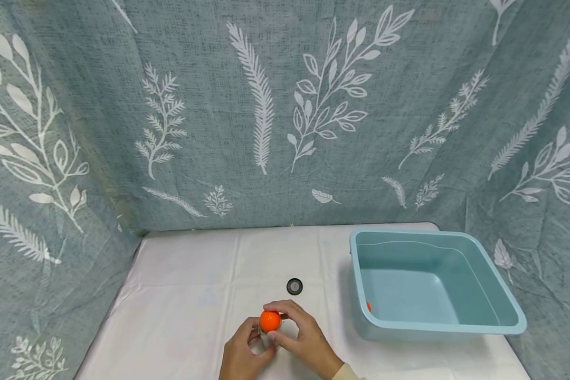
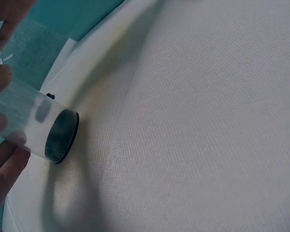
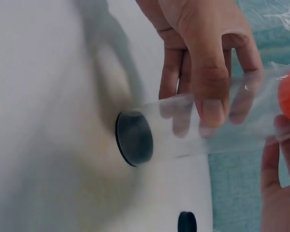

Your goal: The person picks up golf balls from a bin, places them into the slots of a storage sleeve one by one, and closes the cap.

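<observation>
Has left hand [image 1: 244,347] curled round a clear tube [image 3: 222,138], thumb and fingers on the wall — probably for steadiness, dark end [image 3: 135,139] down, mouth up. Cannot tell: resting on the white table [image 1: 185,295] or just above. Pinches an orange ball [image 1: 269,321] right at the mouth with thumb and fingertips of right hand [image 1: 309,338], likely for careful control. Has a loose black disc [image 1: 294,286] lying just beyond, seemingly for easy reach. Farther right, has a blue tub [image 1: 437,328] with a bit of orange [image 1: 368,306] at near-left inside — mostly hidden, perhaps another ball. Works on lightly creased cloth, faced and flanked by a grey-green curtain [image 1: 204,105] printed with white leaves.
</observation>
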The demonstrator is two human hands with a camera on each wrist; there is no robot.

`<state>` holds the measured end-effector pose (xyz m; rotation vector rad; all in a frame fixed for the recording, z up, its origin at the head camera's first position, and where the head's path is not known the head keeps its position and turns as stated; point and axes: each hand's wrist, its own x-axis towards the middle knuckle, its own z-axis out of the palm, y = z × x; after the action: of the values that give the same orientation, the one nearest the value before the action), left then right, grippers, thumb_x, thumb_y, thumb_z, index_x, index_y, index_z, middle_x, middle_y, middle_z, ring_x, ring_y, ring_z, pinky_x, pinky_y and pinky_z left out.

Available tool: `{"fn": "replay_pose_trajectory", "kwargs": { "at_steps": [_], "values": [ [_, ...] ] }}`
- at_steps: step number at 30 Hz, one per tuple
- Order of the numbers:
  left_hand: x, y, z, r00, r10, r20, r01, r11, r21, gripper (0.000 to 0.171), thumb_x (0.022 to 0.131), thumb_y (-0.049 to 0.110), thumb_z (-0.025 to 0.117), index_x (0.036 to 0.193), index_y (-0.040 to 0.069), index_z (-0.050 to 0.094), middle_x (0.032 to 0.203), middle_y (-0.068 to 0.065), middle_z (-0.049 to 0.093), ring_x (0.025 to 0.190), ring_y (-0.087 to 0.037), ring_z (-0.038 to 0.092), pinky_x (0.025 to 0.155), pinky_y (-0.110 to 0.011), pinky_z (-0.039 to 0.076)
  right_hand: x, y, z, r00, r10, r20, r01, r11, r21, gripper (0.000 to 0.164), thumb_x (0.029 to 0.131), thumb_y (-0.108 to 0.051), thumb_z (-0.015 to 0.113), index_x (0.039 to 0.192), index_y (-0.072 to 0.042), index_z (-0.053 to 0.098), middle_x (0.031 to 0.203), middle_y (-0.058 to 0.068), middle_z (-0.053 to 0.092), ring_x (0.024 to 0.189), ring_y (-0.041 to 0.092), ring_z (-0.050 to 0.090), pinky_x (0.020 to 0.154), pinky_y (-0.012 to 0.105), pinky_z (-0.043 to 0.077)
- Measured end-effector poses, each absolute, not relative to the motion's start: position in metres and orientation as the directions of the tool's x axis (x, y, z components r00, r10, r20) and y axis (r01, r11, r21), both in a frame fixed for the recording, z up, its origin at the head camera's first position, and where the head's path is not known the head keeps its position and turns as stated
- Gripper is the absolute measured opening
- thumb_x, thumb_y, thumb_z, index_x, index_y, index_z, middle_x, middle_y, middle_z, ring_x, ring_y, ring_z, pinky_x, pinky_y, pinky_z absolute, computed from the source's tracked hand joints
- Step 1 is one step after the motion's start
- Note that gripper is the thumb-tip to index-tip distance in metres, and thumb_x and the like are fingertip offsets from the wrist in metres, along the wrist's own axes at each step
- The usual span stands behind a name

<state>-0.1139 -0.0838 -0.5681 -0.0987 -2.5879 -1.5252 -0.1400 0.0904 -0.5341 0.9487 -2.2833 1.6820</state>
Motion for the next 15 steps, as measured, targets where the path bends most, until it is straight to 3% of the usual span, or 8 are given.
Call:
{"fn": "replay_pose_trajectory", "kwargs": {
  "at_steps": [9, 15],
  "values": [
    [-0.114, -0.083, -0.576, -0.971, -0.003, 0.241, 0.21, 0.477, 0.853, 0.045, 0.073, 0.013, 0.09, 0.109, 0.015, 0.064, 0.107, 0.002, 0.069, 0.094, -0.017, 0.072, 0.079, -0.023, 0.06, -0.14, 0.095, -0.534, -0.773, -0.38, 0.509, -0.601, 0.178, -0.779, 0.049, 0.091, -0.004, 0.074, 0.137, -0.01, 0.058, 0.132, 0.005, 0.062, 0.121, 0.021, 0.058, 0.094, 0.035, 0.055],
    [-0.116, -0.081, -0.577, -0.968, -0.018, 0.25, 0.213, 0.468, 0.858, 0.045, 0.072, 0.015, 0.092, 0.108, 0.017, 0.065, 0.106, 0.004, 0.069, 0.094, -0.018, 0.072, 0.08, -0.022, 0.059, -0.145, 0.104, -0.519, -0.811, -0.347, 0.471, -0.557, 0.213, -0.802, 0.044, 0.095, -0.008, 0.071, 0.136, -0.013, 0.059, 0.133, 0.0, 0.061, 0.123, 0.018, 0.056, 0.096, 0.034, 0.054]
  ]
}}
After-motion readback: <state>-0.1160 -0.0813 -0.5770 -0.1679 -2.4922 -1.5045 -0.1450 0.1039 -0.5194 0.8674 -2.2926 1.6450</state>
